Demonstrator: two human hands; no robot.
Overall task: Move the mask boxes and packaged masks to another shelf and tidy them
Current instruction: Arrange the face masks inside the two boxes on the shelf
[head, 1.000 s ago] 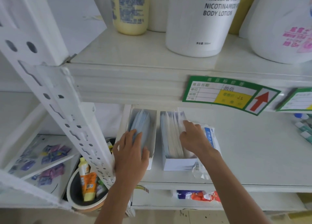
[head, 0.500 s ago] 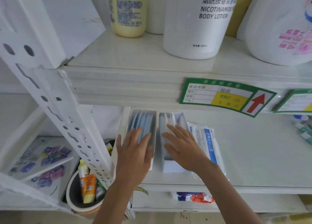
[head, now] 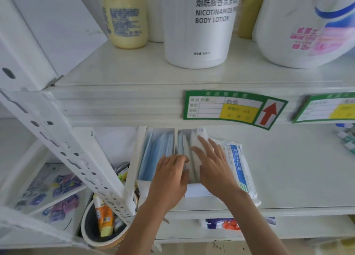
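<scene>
Where the two hands meet over the right mask box (head: 189,189), the left hand (head: 169,179) lies curled across the near ends of both boxes, its fingertips pressed into the upright masks — whether it pinches any one of them I cannot tell, since the fingertips are hidden among them. The right hand (head: 213,166) lies flat with fingers spread, pressing on the white masks in the same box, gripping nothing. The left mask box (head: 153,154), full of blue masks on edge, stands touching the right one; its near end is covered by the left hand. Just right of the boxes lies a packaged mask bundle (head: 238,164), its near left part hidden under the right wrist. All sit on the lower shelf (head: 297,168) — their far ends vanish beneath the shelf above, where a body lotion bottle (head: 199,24) is cut off at the top.
</scene>
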